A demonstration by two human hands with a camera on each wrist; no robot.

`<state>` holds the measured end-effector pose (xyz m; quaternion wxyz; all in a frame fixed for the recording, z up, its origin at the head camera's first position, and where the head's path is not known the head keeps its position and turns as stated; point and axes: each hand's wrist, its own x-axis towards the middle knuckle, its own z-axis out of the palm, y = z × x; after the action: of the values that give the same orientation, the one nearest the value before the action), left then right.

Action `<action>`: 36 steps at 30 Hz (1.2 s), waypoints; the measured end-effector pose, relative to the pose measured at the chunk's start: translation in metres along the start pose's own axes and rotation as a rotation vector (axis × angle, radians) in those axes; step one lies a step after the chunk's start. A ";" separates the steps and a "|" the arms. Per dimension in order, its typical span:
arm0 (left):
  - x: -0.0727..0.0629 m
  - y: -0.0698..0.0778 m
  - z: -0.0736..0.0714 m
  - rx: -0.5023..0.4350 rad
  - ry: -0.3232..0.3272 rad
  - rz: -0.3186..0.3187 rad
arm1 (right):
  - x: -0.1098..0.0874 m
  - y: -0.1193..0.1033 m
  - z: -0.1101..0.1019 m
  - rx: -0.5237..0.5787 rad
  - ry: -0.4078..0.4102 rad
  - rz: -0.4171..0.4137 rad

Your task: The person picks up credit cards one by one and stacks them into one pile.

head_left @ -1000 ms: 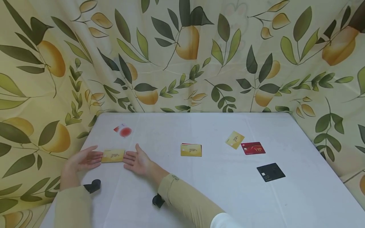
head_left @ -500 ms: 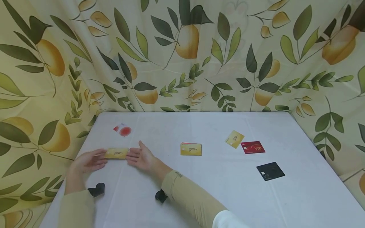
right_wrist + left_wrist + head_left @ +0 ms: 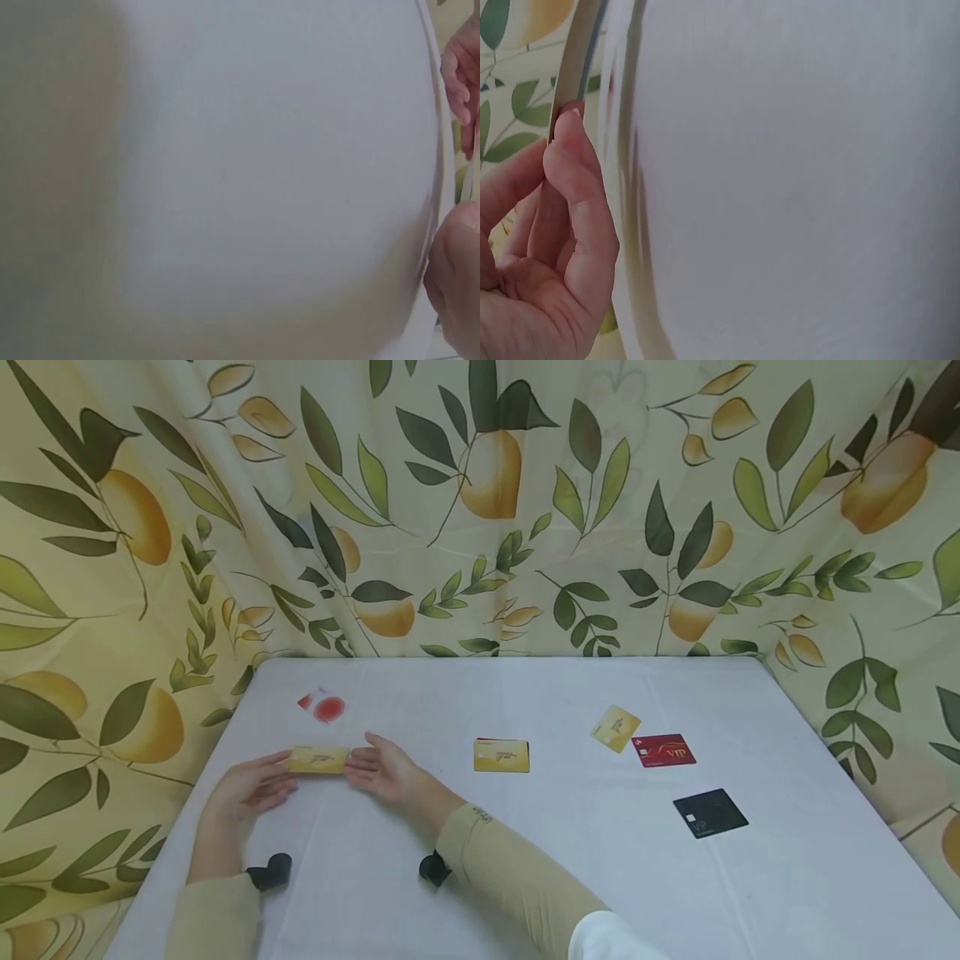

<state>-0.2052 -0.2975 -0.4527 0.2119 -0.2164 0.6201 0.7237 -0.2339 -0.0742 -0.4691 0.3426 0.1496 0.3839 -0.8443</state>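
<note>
A yellow bank card (image 3: 319,760) is held between the two hands at the left of the table in the head view. My left hand (image 3: 251,787) pinches its left end. The left wrist view shows thumb and fingers closing on a card edge (image 3: 574,67), seen nearly side-on with more than one layer. My right hand (image 3: 392,773) touches the card's right end with its fingertips, its thumb standing up apart. In the right wrist view only part of this right hand (image 3: 456,277) shows at the right border. Behind the hands lies a small card with a red circle (image 3: 328,709).
Mid-table, a yellow card (image 3: 502,756) lies over a red one whose edge peeks out. To the right are a tilted yellow card (image 3: 616,728), a red VIP card (image 3: 663,750) and a black card (image 3: 711,813). A leaf-patterned curtain (image 3: 465,543) hangs behind the white table (image 3: 585,877).
Both hands have carried the yellow card rightward and slightly away from the person. The left thumb has come closer to the card. The other cards stay put.
</note>
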 end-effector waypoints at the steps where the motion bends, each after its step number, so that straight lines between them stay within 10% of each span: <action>1: -0.001 0.000 0.002 0.004 0.009 0.004 | 0.000 -0.001 0.000 -0.005 0.010 -0.004; 36: -0.007 -0.005 0.092 -0.162 0.004 0.100 | -0.050 -0.056 -0.046 -0.429 0.161 -0.134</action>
<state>-0.2015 -0.2061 -0.4401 0.1560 -0.2030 0.5700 0.7807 -0.2372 0.0103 -0.4433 0.2783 0.1143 0.5894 -0.7497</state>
